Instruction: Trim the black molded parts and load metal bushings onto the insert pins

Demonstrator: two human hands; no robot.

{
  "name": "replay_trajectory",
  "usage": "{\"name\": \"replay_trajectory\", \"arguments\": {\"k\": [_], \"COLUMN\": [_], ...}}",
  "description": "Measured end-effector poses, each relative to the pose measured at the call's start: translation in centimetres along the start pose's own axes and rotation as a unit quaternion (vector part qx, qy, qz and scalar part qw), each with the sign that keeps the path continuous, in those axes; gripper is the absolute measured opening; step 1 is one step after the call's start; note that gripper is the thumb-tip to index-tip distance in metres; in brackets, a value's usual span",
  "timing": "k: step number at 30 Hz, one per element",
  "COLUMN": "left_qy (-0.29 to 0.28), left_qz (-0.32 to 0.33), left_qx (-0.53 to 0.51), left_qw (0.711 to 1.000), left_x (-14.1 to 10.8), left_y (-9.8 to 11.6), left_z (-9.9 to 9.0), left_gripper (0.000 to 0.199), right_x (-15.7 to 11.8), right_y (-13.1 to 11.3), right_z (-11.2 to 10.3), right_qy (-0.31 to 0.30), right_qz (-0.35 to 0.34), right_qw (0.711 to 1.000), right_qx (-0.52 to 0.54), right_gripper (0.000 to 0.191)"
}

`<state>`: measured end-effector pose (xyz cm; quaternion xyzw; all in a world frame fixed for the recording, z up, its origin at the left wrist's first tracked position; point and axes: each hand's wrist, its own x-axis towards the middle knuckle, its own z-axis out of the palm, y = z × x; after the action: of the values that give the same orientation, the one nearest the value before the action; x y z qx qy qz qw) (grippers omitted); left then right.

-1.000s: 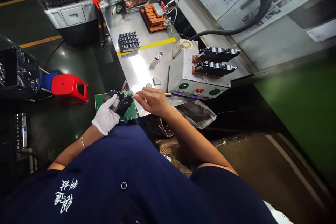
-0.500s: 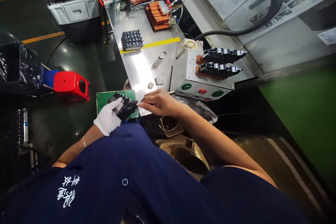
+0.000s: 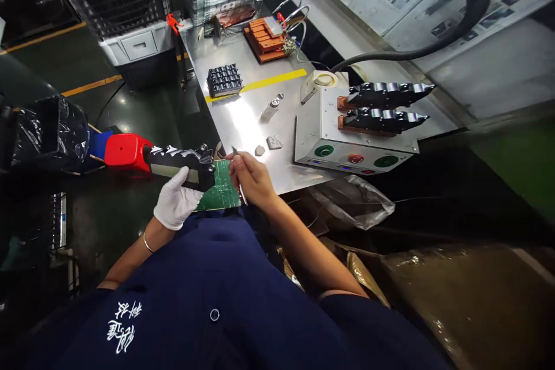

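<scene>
My left hand [image 3: 176, 203], white-gloved, fingers wrapped round long black finned part [image 3: 180, 163], held level over near-left corner of worktop [image 3: 247, 121], above green cutting mat [image 3: 221, 188]. My right hand [image 3: 251, 176], bare, pinched shut on thin blade-like tool [image 3: 237, 170], tip close to part's right end. I judge trimming under way, not finished. Two similar black parts [image 3: 381, 107] sit on control box [image 3: 347, 139] at right edge. Black tray of pieces [image 3: 224, 80] by yellow line, far side. Scraps [image 3: 274, 141] near mat.
</scene>
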<state>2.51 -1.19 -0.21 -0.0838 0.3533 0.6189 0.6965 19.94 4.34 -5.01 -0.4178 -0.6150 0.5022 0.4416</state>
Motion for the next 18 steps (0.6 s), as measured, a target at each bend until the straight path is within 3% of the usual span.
{"name": "replay_trajectory", "arguments": {"k": [3, 5, 11, 18], "left_qy": [0.024, 0.034, 0.036, 0.033], "left_qz": [0.011, 0.012, 0.005, -0.048], "left_qx": [-0.006, -0.001, 0.013, -0.012], "left_qw": [1.0, 0.999, 0.999, 0.998], "left_x": [0.1, 0.1, 0.0, 0.0], "left_y": [-0.4, -0.5, -0.9, -1.4], "left_z": [0.3, 0.6, 0.8, 1.1], "left_gripper": [0.047, 0.046, 0.045, 0.04], "right_x": [-0.7, -1.1, -1.5, -1.7], "right_y": [-0.4, -0.8, -0.7, 0.9], "right_z": [2.0, 2.3, 2.6, 5.8], "right_qy": [0.046, 0.044, 0.028, 0.202], "right_qz": [-0.064, -0.082, -0.053, -0.01], "right_qw": [0.996, 0.994, 0.998, 0.979], "right_qx": [-0.049, -0.051, 0.014, 0.032], "right_gripper": [0.044, 0.043, 0.037, 0.051]}}
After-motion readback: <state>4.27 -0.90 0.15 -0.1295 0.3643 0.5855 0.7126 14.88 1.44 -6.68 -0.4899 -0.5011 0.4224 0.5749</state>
